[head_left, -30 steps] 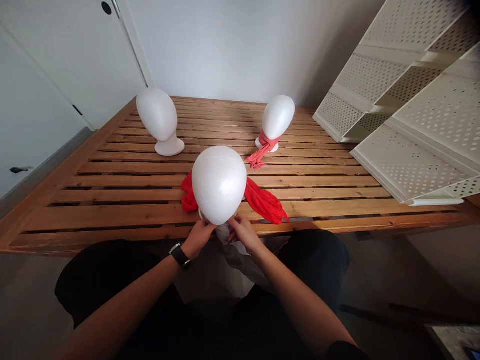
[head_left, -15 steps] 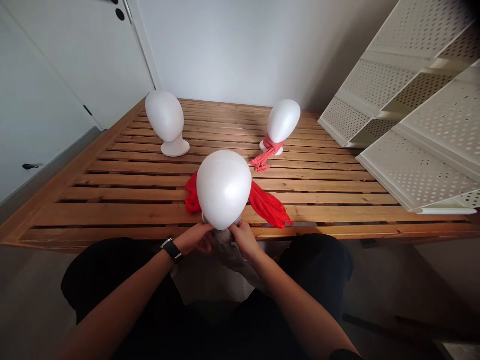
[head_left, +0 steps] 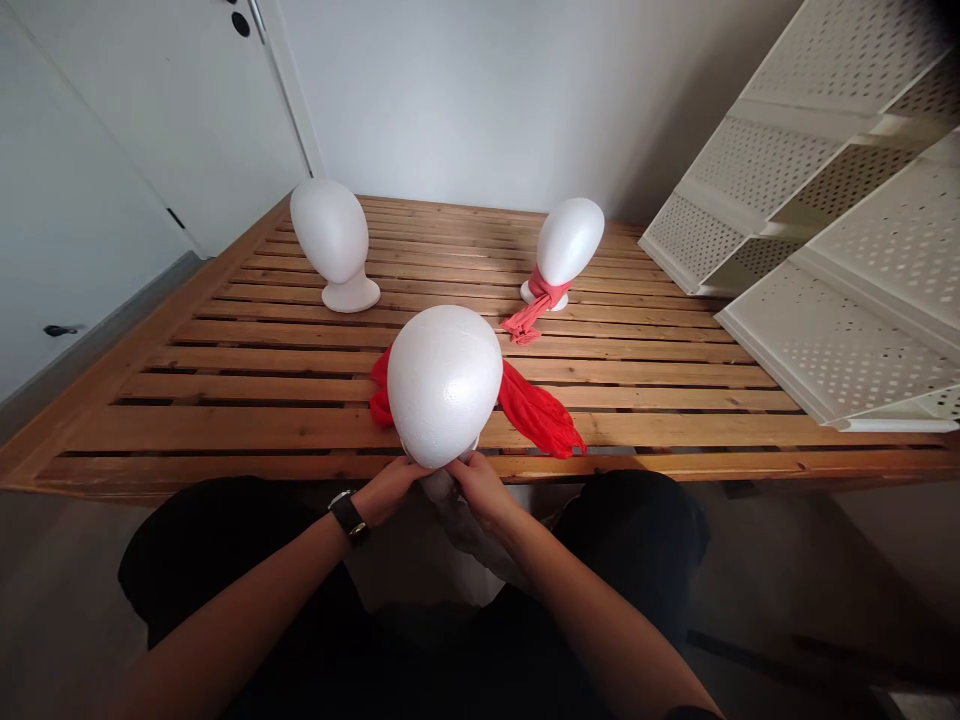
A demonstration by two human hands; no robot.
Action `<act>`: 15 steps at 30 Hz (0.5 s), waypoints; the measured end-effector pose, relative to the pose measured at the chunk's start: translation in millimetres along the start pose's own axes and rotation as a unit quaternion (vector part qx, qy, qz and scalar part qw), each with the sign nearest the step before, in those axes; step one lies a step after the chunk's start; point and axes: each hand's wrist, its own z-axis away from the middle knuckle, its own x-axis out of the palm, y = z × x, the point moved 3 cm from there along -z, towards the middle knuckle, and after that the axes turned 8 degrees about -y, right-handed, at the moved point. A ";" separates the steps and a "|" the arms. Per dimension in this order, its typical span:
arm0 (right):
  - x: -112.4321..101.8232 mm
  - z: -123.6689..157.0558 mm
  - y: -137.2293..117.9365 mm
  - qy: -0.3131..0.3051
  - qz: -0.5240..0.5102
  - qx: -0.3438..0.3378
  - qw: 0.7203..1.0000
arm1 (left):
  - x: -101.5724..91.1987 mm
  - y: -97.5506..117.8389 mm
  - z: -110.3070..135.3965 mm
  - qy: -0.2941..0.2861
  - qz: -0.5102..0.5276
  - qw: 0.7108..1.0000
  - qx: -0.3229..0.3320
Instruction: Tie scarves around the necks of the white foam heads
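A white foam mannequin head (head_left: 445, 385) stands at the near edge of the slatted wooden table, its crown toward me. Below its chin side, a thin grey scarf (head_left: 459, 525) is at the neck and hangs down over the table edge between my knees. My left hand (head_left: 388, 490), with a watch on the wrist, is closed on the scarf; its fingertips are partly hidden under the head. On the other side my right hand (head_left: 484, 490) pinches the same scarf close to the left one. A bright red scarf (head_left: 541, 410) lies behind the head, showing on both sides.
At the back left stands a bare white mannequin head (head_left: 330, 232). Another mannequin head (head_left: 571, 240) at the back right wears a coral scarf (head_left: 546, 293) tied round its neck. White perforated shelving (head_left: 780, 165) rises at the right, over the slatted table (head_left: 247, 430).
The near head has tipped slightly toward me and to the left. My hands have drawn closer together under it, still at the grey scarf. The other heads stay put.
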 end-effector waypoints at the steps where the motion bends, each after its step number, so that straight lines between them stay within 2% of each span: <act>1: -1.1 0.2 -0.5 0.000 0.004 0.003 1.000 | 0.9 0.3 -1.0 0.024 -0.005 0.999 0.024; 4: -4.0 1.0 -3.4 -0.006 0.012 0.005 1.000 | 1.4 3.9 -2.8 0.062 -0.039 0.994 0.080; 8: -6.0 2.5 -4.9 -0.003 0.031 0.009 0.999 | 1.4 3.9 -3.2 0.090 -0.048 0.990 0.097; 12: -9.2 2.7 -0.8 0.038 0.060 0.018 0.997 | 1.9 4.8 -1.7 0.144 -0.094 0.977 0.124; 15: -14.6 3.0 -0.6 0.078 0.052 0.011 0.996 | 0.4 12.9 0.1 0.180 -0.179 0.955 0.154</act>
